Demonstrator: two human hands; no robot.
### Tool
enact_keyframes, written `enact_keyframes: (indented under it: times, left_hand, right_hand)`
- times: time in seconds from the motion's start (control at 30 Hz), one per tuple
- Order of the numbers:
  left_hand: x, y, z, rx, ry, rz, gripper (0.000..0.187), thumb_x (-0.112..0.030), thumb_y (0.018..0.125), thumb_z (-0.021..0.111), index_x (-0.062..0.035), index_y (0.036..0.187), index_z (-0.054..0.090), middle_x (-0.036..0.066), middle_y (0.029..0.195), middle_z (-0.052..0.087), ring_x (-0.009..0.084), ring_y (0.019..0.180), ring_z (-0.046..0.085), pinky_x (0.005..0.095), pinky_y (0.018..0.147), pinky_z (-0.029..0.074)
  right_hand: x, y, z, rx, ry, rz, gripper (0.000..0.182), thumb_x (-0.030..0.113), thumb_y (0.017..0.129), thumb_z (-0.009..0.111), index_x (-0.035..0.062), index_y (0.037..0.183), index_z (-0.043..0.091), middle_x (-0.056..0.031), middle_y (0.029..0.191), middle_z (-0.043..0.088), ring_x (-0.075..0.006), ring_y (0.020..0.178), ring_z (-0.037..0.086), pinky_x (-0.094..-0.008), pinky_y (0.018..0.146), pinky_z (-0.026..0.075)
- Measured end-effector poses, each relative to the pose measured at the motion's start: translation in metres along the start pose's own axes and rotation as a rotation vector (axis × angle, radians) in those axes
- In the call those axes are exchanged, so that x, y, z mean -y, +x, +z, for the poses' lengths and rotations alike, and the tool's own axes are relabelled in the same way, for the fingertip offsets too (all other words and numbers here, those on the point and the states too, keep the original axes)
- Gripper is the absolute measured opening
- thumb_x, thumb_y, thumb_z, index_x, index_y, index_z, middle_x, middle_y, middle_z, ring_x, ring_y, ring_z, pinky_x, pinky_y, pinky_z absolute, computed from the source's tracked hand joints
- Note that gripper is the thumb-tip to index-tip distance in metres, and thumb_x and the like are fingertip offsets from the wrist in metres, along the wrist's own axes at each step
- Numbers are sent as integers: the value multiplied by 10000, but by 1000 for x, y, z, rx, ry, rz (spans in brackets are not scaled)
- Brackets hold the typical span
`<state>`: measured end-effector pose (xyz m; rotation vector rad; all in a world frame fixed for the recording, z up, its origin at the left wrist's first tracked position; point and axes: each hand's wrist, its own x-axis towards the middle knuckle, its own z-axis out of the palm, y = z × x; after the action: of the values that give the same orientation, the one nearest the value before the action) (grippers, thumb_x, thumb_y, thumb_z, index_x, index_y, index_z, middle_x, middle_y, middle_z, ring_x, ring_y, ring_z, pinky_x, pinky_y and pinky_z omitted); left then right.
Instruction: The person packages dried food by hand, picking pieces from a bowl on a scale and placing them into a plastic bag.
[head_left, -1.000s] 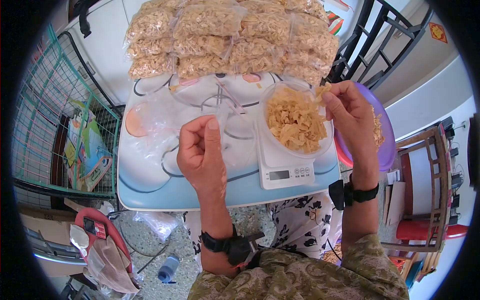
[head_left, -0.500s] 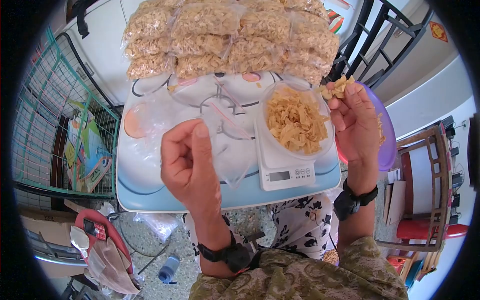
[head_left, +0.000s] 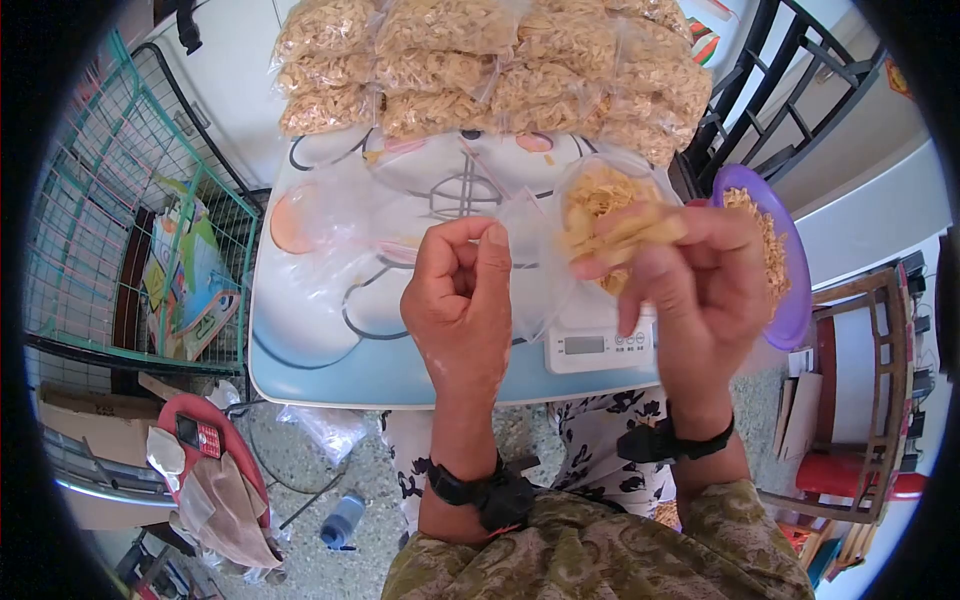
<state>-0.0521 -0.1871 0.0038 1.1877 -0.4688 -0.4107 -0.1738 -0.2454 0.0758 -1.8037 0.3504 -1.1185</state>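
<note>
My left hand (head_left: pixel 458 285) is closed in a pinch above the table, at the edge of a clear plastic bag (head_left: pixel 533 262) that hangs to its right. Between the fingers of my right hand (head_left: pixel 705 300), slightly blurred, is a small bunch of pale yellow dried flakes (head_left: pixel 640 232). That hand is over the front right of a clear bowl (head_left: pixel 655 180), which holds more of the flakes and is partly hidden by it. Under the bowl sits a white digital scale (head_left: pixel 600 350); its display shows no readable figure.
Filled bags of flakes (head_left: pixel 450 70) are stacked along the back of the table (head_left: pixel 320 380). More clear bags (head_left: pixel 335 230) lie at the left. A purple basin (head_left: pixel 795 290) of flakes stands to the right. A green wire cage (head_left: pixel 150 260) is on the left.
My right hand has moved left with the flakes, from beside the bowl to over it. My left hand and the plastic bag have shifted right, closer to the bowl. The view has shifted slightly.
</note>
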Motion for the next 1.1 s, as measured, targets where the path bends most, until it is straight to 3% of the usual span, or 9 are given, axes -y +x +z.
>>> enact_keyframes:
  times: [0.03,0.1,0.4,0.5,0.63,0.73,0.83,0.9,1.1]
  left_hand:
    - [0,0,0,-1,2,0,101,-119,908,629,-24,934,608,-52,675,549,-12,566,416,152,495,325]
    - [-2,-1,0,-4,-44,-22,105,-124,913,625,-24,936,602,-55,676,541,-13,565,406,155,487,313]
    - [-7,1,-2,-103,-118,-20,113,-140,935,592,-28,927,600,-69,692,528,-23,558,369,148,471,273]
    - [-7,2,-3,-137,-105,7,120,-148,934,594,-29,925,603,-70,682,522,-22,557,366,149,472,274]
    - [-5,3,-5,-141,-122,-5,120,-148,934,594,-29,930,606,-71,673,516,-17,554,367,150,474,278]
    - [-5,3,-6,-147,-127,-3,97,-107,929,599,-12,939,590,-52,702,544,-25,579,400,138,487,298]
    - [-1,5,-9,-159,-105,0,103,-111,933,594,-10,948,590,-42,730,558,-13,610,427,140,516,326]
    - [3,8,-8,-265,-155,81,110,-117,936,589,-9,955,588,-23,772,576,9,652,459,150,560,364]
    - [11,10,-15,-268,-152,54,127,-123,933,595,2,954,579,4,815,588,30,693,481,165,601,396]
  right_hand:
    - [-7,-1,3,0,2,1,106,41,954,488,8,1055,483,-195,987,629,-202,753,684,-205,471,486]
    - [-27,-2,8,191,-395,-194,161,-17,905,551,3,1057,499,-172,980,630,-201,734,685,-224,495,510]
    - [-21,1,21,271,-739,-172,214,-21,774,695,18,957,590,-102,942,641,-209,792,659,-283,635,523]
    - [-23,4,24,242,-777,-313,237,-29,770,681,18,992,612,-117,977,633,-243,818,651,-303,642,517]
    - [-30,2,27,197,-794,-311,271,-49,779,642,19,1041,625,-140,1013,620,-266,866,641,-321,676,524]
    - [-26,-2,26,256,-734,-194,284,-60,769,616,18,1040,638,-160,1053,607,-288,893,631,-336,706,527]
    - [-28,-5,25,301,-697,-357,271,-49,738,627,14,1001,649,-154,1073,608,-301,904,625,-338,703,526]
    - [-26,-8,27,336,-610,-479,244,30,735,622,-2,976,632,-129,1063,601,-315,934,613,-371,755,525]
    - [-15,-15,8,298,-708,-514,284,-46,677,643,32,950,663,-112,1034,638,-306,868,610,-360,708,510]
